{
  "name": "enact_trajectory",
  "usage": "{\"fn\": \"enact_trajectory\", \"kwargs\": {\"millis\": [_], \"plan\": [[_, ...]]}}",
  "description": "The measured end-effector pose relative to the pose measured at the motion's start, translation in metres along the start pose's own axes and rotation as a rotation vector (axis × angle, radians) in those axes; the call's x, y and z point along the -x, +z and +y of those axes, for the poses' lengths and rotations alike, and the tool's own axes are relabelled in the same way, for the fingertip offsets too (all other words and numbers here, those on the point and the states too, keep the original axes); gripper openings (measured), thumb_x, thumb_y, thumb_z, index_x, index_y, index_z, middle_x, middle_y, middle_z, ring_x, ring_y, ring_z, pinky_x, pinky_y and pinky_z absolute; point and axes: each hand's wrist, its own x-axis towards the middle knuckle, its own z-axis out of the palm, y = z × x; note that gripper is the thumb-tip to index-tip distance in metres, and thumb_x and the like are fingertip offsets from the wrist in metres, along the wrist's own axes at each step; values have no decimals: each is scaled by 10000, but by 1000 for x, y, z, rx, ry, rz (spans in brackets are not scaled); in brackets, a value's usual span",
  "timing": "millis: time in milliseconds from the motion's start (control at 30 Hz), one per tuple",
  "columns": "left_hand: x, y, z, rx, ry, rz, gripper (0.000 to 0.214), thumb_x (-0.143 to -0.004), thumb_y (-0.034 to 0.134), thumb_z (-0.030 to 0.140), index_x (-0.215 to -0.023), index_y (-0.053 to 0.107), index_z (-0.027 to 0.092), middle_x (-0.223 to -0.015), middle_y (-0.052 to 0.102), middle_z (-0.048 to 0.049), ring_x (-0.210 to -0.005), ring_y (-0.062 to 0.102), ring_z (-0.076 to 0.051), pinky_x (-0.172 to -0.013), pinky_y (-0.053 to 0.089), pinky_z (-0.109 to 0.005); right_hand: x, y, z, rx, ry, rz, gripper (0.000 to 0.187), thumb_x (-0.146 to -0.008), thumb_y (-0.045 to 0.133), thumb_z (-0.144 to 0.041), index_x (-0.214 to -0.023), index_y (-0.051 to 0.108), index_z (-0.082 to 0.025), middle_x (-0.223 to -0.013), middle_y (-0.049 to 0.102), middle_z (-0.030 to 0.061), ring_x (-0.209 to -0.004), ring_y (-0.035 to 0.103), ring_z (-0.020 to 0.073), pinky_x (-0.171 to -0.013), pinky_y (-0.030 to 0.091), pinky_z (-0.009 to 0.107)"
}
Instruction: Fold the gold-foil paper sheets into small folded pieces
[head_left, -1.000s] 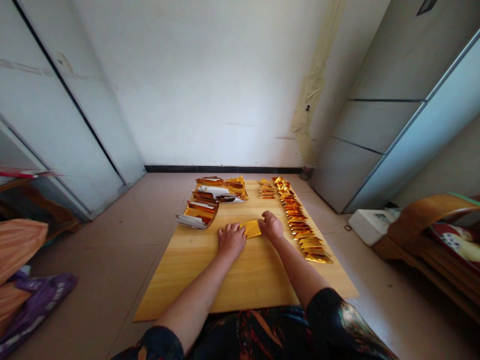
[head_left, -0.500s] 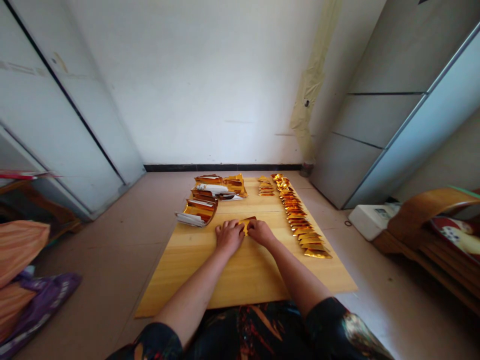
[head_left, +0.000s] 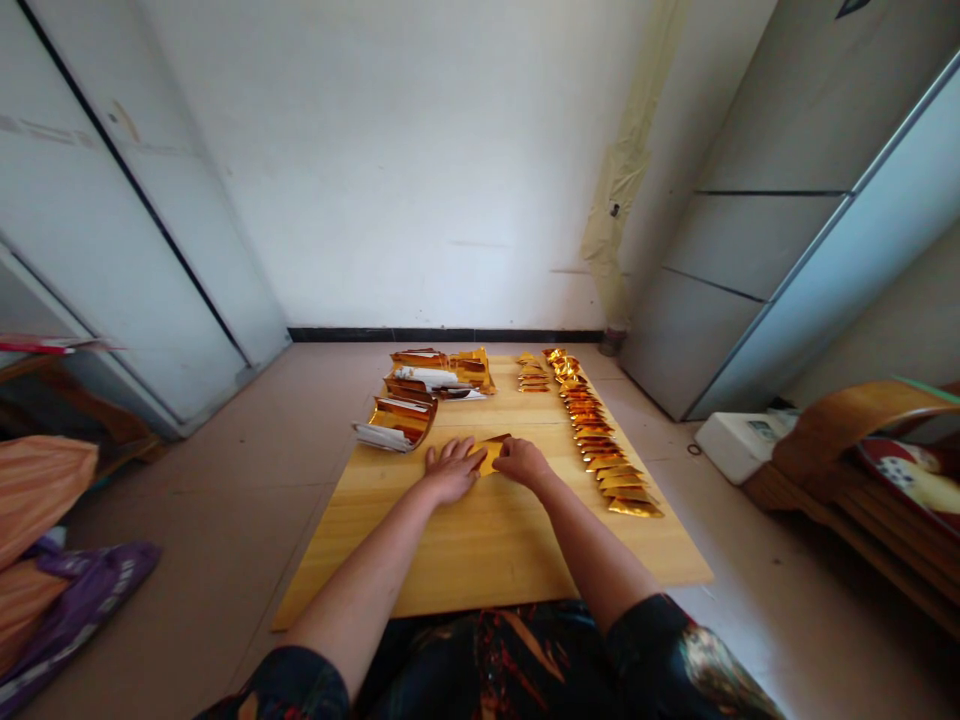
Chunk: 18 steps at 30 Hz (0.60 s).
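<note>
Both my hands rest on a small gold foil sheet in the middle of a wooden board on the floor. My left hand lies on its left part with fingers spread flat. My right hand is curled, pinching the sheet's right part, whose far corner is lifted. A long row of folded gold pieces runs along the board's right side. A short row of folded gold pieces lies at the far middle. Curled stacks of gold foil sheets lie at the far left.
White cabinet doors stand at the left, grey panels at the right, a white wall ahead. A white box and a wooden chair are on the right. Orange and purple bags lie at the left.
My hands drew closer together over the gold sheet, which went from lying flat to partly folded with a corner raised. My left fingers have since spread flatter on it.
</note>
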Motion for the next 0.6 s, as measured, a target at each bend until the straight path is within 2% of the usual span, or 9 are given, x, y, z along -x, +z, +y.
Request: {"fn": "enact_trajectory", "kwargs": {"millis": [167, 333, 433, 600], "plan": [[2, -6, 4, -1, -4, -38, 507, -878, 378, 326, -1374, 342, 421, -1550, 161, -16, -1418, 112, -293, -1053, 79, -644, 9, 0, -16, 78, 57, 26, 472, -695, 638, -533, -1012, 630, -184, -1001, 679, 117, -921, 640, 233, -719, 462, 290], [3, -6, 4, -15, -18, -63, 529, -873, 378, 323, -1392, 317, 405, -1555, 132, -11, -1424, 80, -286, -1064, 58, -638, 8, 0, -22, 97, 81, 2, 537, -688, 651, -546, -1084, 608, -186, -1055, 668, 128, -975, 633, 245, -751, 472, 297], [2, -5, 2, -23, -13, -80, 537, -876, 370, 348, -1404, 288, 408, -1559, 107, 0, -1426, 59, -284, -1069, 47, -637, 7, -3, -19, 87, 79, -18, 487, -686, 675, -491, -1061, 611, -187, -1051, 668, 118, -971, 630, 236, -740, 465, 283], [1, -5, 2, -29, -14, -89, 543, -884, 347, 364, -1417, 254, 411, -1560, 86, 13, -1429, 46, -273, -1071, 36, -638, 1, -3, -4, 12, 18, -30, 265, -664, 726, -325, -876, 636, -194, -922, 684, 49, -851, 622, 173, -659, 415, 225]]}}
